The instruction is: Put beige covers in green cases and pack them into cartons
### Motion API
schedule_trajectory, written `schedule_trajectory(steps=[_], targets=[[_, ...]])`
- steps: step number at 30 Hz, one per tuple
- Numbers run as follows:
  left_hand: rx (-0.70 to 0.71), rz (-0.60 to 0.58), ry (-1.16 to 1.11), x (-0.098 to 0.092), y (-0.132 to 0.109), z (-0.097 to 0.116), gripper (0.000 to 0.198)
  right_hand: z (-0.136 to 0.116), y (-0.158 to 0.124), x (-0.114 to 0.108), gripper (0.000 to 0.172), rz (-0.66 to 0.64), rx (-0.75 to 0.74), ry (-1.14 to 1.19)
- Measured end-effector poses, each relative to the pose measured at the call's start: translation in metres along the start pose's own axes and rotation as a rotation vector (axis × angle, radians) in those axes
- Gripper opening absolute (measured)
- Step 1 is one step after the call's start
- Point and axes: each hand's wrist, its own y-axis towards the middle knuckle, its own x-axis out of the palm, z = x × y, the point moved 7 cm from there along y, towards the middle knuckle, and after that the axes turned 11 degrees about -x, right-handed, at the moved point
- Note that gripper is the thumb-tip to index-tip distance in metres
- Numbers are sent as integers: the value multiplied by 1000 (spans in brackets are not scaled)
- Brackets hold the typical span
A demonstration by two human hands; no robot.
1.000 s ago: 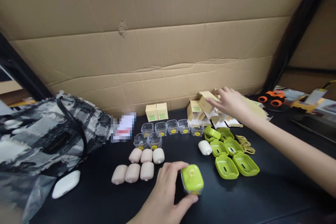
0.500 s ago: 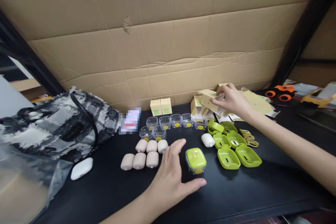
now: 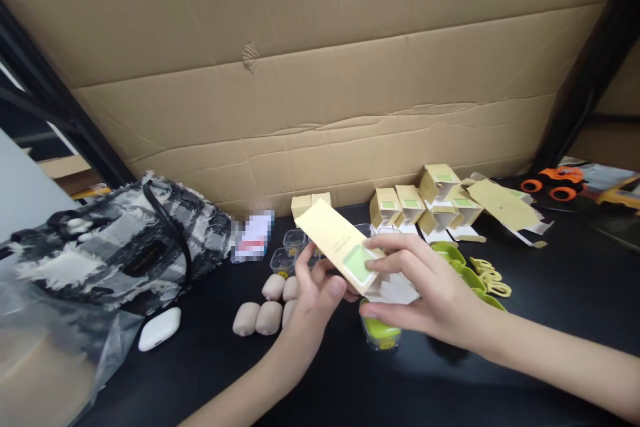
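Observation:
Both hands hold a flattened tan carton (image 3: pixel 336 240) with a green label above the black tabletop (image 3: pixel 525 320). My right hand (image 3: pixel 425 293) pinches its lower right end by the label. My left hand (image 3: pixel 315 297) grips it from below on the left side. Right under the hands stands a clear little tub with a green lid (image 3: pixel 380 332). Beige oval pieces (image 3: pixel 265 310) lie to the left of it, and green lids (image 3: pixel 465 270) to the right.
More tan cartons (image 3: pixel 425 203) are piled at the back right against a cardboard wall (image 3: pixel 320 80). Clear tubs (image 3: pixel 287 250) stand behind the hands. A black-and-white bag (image 3: pixel 115 247) and a white earbud case (image 3: pixel 160 328) lie left. An orange toy vehicle (image 3: pixel 555 183) sits far right.
My right hand has brought a flat carton from the back pile to the middle. My left hand left the green-lidded tub and took hold of the carton.

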Motion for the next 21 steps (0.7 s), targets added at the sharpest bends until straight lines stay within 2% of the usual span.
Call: schedule_trajectory(steps=[2,6,8,10,12,14,19,21], targets=[[-25,19,-19,-6,-1,-1,89,2,-3,3,37,-41,9,65],[-85,16,1,-13,-3,2,81,6,-12,6,66,-137,2,138],[-112,19,20,-15,-3,3,77,6,-17,8,83,-176,-4,142],[-126,29,26,-17,-2,5,79,7,-21,10,92,-199,-7,110],[-146,25,2,-18,0,5,81,6,-24,12,87,-220,-26,55],[-163,-20,-39,-17,1,3,82,5,-27,14,75,-233,-44,14],[-130,-236,-44,-7,-1,1,99,7,-32,14,57,-247,-46,-26],[-118,-251,-14,-6,-3,1,90,7,-32,14,51,-260,-60,-42]])
